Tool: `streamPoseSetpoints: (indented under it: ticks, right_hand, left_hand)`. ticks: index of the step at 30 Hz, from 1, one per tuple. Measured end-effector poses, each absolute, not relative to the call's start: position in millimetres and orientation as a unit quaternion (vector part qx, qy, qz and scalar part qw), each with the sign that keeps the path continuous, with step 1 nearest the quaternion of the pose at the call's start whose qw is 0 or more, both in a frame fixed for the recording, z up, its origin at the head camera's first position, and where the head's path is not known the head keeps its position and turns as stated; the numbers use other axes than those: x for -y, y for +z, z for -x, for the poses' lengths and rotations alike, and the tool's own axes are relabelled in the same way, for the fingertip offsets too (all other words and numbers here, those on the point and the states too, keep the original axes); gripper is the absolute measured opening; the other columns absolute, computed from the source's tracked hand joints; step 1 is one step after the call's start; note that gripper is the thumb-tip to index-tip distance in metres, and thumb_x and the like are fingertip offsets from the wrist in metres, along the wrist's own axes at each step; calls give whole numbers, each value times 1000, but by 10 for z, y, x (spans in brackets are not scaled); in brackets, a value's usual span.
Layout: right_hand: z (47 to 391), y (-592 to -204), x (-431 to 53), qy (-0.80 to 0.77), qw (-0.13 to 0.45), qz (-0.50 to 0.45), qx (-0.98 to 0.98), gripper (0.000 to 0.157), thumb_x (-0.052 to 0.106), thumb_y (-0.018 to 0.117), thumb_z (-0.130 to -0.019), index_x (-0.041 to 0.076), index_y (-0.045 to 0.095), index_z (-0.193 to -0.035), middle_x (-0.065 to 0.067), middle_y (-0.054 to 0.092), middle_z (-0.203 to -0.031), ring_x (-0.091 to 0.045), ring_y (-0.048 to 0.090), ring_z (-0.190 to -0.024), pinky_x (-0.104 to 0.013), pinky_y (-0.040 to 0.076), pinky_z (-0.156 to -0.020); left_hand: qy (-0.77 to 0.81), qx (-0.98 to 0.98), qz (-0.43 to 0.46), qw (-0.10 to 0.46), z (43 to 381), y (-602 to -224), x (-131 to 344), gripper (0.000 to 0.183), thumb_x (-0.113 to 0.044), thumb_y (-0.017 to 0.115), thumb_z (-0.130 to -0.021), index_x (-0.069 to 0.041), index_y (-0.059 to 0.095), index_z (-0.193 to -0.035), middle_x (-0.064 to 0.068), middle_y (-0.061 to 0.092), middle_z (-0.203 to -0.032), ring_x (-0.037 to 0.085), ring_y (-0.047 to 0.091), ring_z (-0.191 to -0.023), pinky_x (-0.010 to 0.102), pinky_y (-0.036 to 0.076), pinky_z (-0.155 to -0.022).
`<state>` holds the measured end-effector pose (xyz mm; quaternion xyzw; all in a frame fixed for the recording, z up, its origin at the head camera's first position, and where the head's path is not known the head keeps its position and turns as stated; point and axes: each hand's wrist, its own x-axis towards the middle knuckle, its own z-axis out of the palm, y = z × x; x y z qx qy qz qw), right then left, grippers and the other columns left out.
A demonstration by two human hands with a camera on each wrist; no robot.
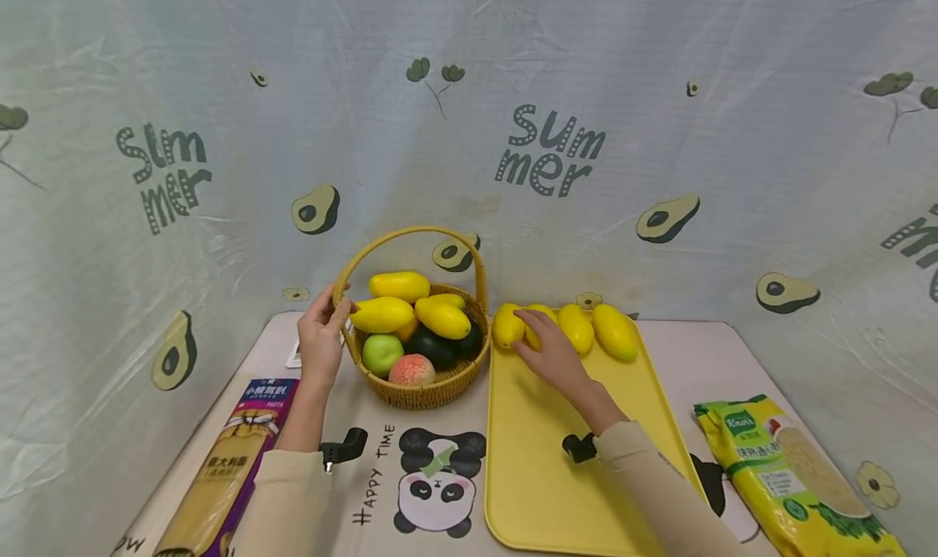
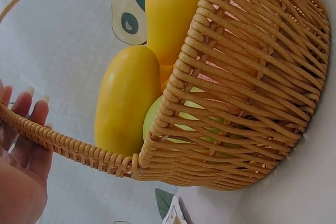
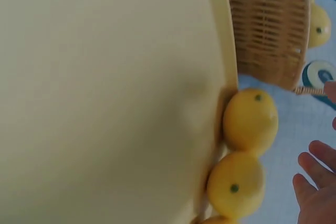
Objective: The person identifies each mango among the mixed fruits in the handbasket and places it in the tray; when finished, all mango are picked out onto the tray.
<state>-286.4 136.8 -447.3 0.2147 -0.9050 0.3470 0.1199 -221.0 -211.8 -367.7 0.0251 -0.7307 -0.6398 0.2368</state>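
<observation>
My left hand [image 1: 322, 337] holds the left side of the handle [image 2: 63, 142] of a wicker basket [image 1: 425, 396], with the fingers behind it and the thumb in front. In the basket lie several yellow mangoes [image 1: 443, 318], a green apple [image 1: 383, 354], a peach [image 1: 412, 370] and dark, rounded fruit [image 1: 432, 348]. Over the far left of a yellow tray [image 1: 557, 475], my right hand [image 1: 551, 353] reaches with fingers spread and nothing between them. A row of mangoes sits along the tray's far edge; the leftmost mango [image 1: 507, 326] is nearest its fingertips.
At the left lies a long purple pasta pack [image 1: 234, 459], beside the left forearm. A yellow Knorr bag [image 1: 795, 475] lies right of the tray. Behind everything hangs a printed curtain [image 1: 425, 133]. The tray's left rim stands close beside the basket.
</observation>
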Motion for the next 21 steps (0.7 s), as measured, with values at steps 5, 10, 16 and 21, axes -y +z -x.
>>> streamPoseSetpoints:
  ticks: [5, 10, 16, 21]
  right_hand:
    - [2852, -4421, -1140, 354, 100, -219, 904, 55, 27, 67, -94, 17, 50, -145, -10, 49, -148, -32, 49, -136, -52, 41, -111]
    - [2850, -4407, -901, 359, 81, -223, 903, 56, 32, 67, -95, 18, 49, -146, -7, 48, -150, -30, 49, -136, -50, 42, -111]
    - [2841, -4395, -645, 362, 80, -240, 897, 58, 34, 68, -94, 20, 48, -147, -5, 47, -149, -27, 48, -137, -47, 42, -112]
    - [2831, -4374, -506, 364, 71, -251, 894, 63, 34, 69, -93, 19, 45, -149, -7, 41, -154, -28, 43, -142, -47, 38, -115]
  left_hand:
    - [-643, 727, -24, 239, 2209, -3669, 2111, 34, -15, 50, -104, -2, 58, -134, 12, 62, -99, 16, 58, -99, 31, 39, -101]
    - [-644, 727, -31, 237, 2200, -3658, 2105, 34, -16, 50, -104, -3, 59, -134, 8, 63, -97, 15, 58, -98, 29, 39, -98]
    - [-642, 728, -34, 239, 2231, -3681, 2127, 33, -16, 50, -104, -3, 59, -133, 6, 63, -96, 15, 58, -98, 26, 40, -98]
    - [-651, 720, -27, 241, 2306, -3774, 2182, 33, -18, 51, -104, -5, 60, -133, 4, 63, -94, 13, 58, -97, 25, 40, -95]
